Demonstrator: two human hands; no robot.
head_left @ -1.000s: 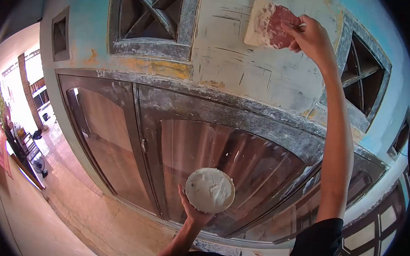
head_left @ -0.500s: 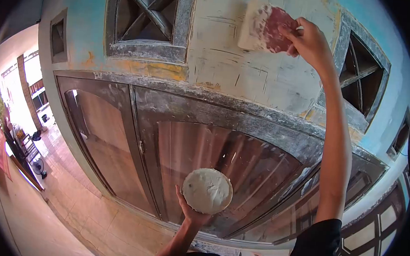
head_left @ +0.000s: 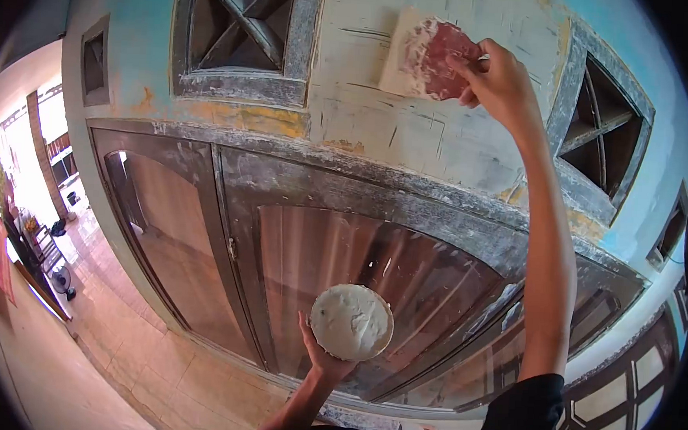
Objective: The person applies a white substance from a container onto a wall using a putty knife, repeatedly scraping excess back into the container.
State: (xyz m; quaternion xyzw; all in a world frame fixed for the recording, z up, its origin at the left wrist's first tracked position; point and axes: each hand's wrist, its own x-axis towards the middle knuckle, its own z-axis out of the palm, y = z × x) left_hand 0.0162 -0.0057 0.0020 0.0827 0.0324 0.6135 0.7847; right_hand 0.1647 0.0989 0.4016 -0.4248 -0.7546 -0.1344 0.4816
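Observation:
My right hand [head_left: 495,82] pinches a red putty spreader [head_left: 450,62] by its right edge, high up against the wall. Whitish putty is smeared over the spreader's left part, and its left edge meets the coated wall panel [head_left: 381,127]. Thin dark streaks and lines show across that panel. Lower down, my left hand [head_left: 323,356] supports a round container of white putty [head_left: 351,323] from below and the left side. The putty's surface is lumpy, and the container's underside is hidden.
Wooden vents with crossed slats, one at the left [head_left: 241,27] and one at the right [head_left: 601,124], flank the panel. Below runs a worn wooden frame [head_left: 377,181] over glazed doors [head_left: 310,252]. A fan [head_left: 63,280] stands on the tiled floor [head_left: 146,364] at far left.
My right hand and the spreader have moved left and slightly down along the wall. The putty container in my left hand has barely shifted.

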